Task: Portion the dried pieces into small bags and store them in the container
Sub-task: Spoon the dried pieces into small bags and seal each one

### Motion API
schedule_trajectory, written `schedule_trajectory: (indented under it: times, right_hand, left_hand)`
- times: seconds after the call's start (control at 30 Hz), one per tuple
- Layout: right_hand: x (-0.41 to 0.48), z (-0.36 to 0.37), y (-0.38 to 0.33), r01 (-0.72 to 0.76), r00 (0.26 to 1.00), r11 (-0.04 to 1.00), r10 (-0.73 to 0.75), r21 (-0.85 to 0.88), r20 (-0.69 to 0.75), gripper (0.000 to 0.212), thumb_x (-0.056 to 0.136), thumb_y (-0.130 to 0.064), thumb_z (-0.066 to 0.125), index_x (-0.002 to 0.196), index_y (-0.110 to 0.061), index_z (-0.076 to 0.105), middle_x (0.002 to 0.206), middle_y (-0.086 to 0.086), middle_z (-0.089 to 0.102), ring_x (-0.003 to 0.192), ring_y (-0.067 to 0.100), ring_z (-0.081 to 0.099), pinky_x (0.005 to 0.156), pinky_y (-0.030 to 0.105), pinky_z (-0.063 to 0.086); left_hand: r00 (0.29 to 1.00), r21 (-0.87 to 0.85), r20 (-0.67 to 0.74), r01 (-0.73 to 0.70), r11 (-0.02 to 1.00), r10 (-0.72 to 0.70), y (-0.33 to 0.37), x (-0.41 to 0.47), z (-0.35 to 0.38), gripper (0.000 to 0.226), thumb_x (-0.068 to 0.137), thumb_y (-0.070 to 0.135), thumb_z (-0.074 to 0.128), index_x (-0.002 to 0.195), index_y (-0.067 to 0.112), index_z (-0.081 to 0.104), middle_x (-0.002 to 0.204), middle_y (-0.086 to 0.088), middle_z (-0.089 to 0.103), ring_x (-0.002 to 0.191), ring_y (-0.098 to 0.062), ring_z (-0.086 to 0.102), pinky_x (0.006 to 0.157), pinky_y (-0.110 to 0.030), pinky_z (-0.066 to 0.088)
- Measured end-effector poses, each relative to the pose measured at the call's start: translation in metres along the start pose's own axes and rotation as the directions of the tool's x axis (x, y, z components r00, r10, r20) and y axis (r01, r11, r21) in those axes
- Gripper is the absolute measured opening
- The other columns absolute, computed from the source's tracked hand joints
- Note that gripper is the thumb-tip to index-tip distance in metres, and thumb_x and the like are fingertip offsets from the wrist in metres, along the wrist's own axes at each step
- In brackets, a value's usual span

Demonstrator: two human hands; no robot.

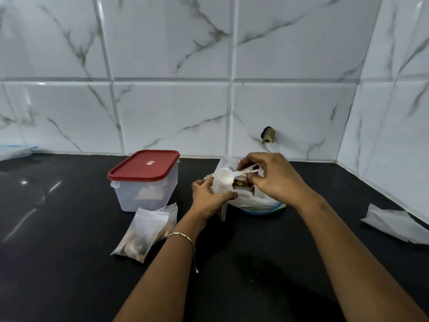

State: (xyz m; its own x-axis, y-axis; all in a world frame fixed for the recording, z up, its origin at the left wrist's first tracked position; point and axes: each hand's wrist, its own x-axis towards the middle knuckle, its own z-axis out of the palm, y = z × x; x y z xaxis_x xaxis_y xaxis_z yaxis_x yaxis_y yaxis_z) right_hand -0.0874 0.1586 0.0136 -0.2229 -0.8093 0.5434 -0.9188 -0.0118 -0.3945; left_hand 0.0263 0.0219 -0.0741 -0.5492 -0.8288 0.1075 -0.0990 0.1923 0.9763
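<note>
- Frame centre: left hand [210,196] grips a small bag [220,185], thin, limp and slippery; best pinched at its mouth.
- Right hand [270,176] pinches a light white scoop [228,175] over the dried pieces [241,183].
- Filled bags [148,231] lie lower left, beside the lidded container [145,180].

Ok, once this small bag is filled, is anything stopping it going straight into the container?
Yes: the red lid sits closed on the container, so it must come off first. The filled bag also lies on the counter against the container's front.
</note>
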Motion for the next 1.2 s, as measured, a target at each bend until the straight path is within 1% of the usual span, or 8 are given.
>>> schedule_trajectory:
  times: [0.23, 0.33, 0.5, 0.7, 0.87, 1.0, 1.1, 1.2]
  right_hand:
    - [-0.009, -0.009, 0.035, -0.197, 0.971, 0.939, 0.226, 0.283, -0.075, 0.013, 0.084, -0.022, 0.073, 0.089, -0.032, 0.066, 0.097, -0.014, 0.069, 0.095, 0.003, 0.062, 0.085, 0.028, 0.049]
    - [-0.025, -0.006, 0.054, -0.304, 0.946, 0.94, 0.317, 0.154, -0.066, 0.003, 0.088, -0.029, 0.066, 0.087, -0.031, 0.064, 0.093, -0.016, 0.07, 0.095, 0.01, 0.064, 0.091, 0.042, 0.049]
    - [-0.049, 0.003, 0.066, -0.376, 0.924, 0.925, 0.369, -0.062, -0.101, 0.002, 0.093, -0.035, 0.06, 0.092, -0.033, 0.059, 0.099, -0.016, 0.064, 0.107, 0.016, 0.058, 0.096, 0.038, 0.034]
    - [-0.07, -0.002, 0.081, -0.437, 0.887, 0.845, 0.462, 0.308, -0.007, 0.023, 0.071, -0.058, 0.062, 0.086, -0.042, 0.068, 0.089, -0.019, 0.07, 0.095, 0.011, 0.062, 0.105, 0.058, 0.036]
    - [-0.092, -0.002, 0.088, -0.502, 0.856, 0.857, 0.474, 0.112, 0.207, 0.011, 0.076, -0.05, 0.07, 0.087, -0.046, 0.07, 0.088, -0.021, 0.07, 0.101, 0.011, 0.061, 0.106, 0.053, 0.034]
    - [-0.096, -0.004, 0.075, -0.514, 0.857, 0.857, 0.511, 0.038, 0.069, 0.019, 0.078, -0.045, 0.076, 0.094, -0.037, 0.071, 0.104, -0.019, 0.068, 0.11, 0.006, 0.053, 0.1, 0.037, 0.022]
    - [-0.086, 0.0, 0.051, -0.346, 0.915, 0.912, 0.38, 0.219, -0.136, 0.016, 0.082, -0.032, 0.075, 0.097, -0.034, 0.071, 0.1, -0.016, 0.069, 0.098, 0.005, 0.059, 0.097, 0.035, 0.044]
    - [-0.068, 0.003, 0.014, -0.183, 0.952, 0.86, 0.276, 0.476, -0.132, 0.016, 0.088, -0.024, 0.07, 0.104, -0.02, 0.072, 0.096, -0.007, 0.07, 0.082, 0.002, 0.06, 0.079, 0.021, 0.051]
  left_hand:
    - [0.999, 0.02, -0.053, -0.003, 1.0, 0.004, 0.003, -0.001, -0.001, 0.097, 0.035, 0.055, 0.081, 0.125, 0.031, 0.053, 0.133, -0.003, 0.045, 0.118, -0.022, 0.052, 0.103, -0.044, 0.047]
    - [0.994, 0.044, -0.091, -0.062, 0.997, 0.065, 0.009, -0.008, 0.0, 0.077, 0.058, 0.04, 0.084, 0.126, 0.02, 0.056, 0.128, -0.003, 0.045, 0.113, -0.019, 0.054, 0.102, -0.039, 0.048]
    - [0.989, -0.011, -0.088, -0.121, 0.993, 0.12, 0.013, -0.02, 0.0, 0.05, 0.073, 0.022, 0.081, 0.118, 0.016, 0.06, 0.11, -0.003, 0.066, 0.099, -0.016, 0.064, 0.082, -0.026, 0.053]
    - [0.988, -0.106, -0.034, -0.156, 0.982, 0.153, 0.019, -0.041, -0.002, 0.045, 0.078, 0.014, 0.078, 0.119, 0.013, 0.06, 0.103, 0.001, 0.068, 0.091, -0.009, 0.064, 0.074, -0.017, 0.049]
    - [0.99, -0.104, 0.054, -0.128, 0.986, 0.134, 0.021, -0.055, 0.005, 0.043, 0.078, 0.017, 0.079, 0.116, 0.018, 0.058, 0.104, 0.002, 0.066, 0.096, -0.012, 0.063, 0.08, -0.022, 0.051]
    - [0.984, -0.063, 0.111, -0.136, 0.989, 0.142, 0.022, -0.06, 0.012, 0.068, 0.062, 0.04, 0.083, 0.12, 0.017, 0.054, 0.117, -0.003, 0.064, 0.108, -0.017, 0.062, 0.094, -0.037, 0.052]
    - [0.988, -0.066, 0.066, -0.135, 0.989, 0.139, 0.022, -0.058, 0.012, 0.054, 0.075, 0.027, 0.081, 0.117, 0.02, 0.048, 0.115, -0.002, 0.06, 0.107, -0.017, 0.06, 0.093, -0.036, 0.052]
    - [0.981, -0.016, -0.029, -0.193, 0.981, 0.193, 0.025, -0.054, 0.01, 0.048, 0.076, 0.024, 0.081, 0.108, 0.019, 0.046, 0.11, -0.002, 0.057, 0.104, -0.018, 0.059, 0.092, -0.037, 0.052]
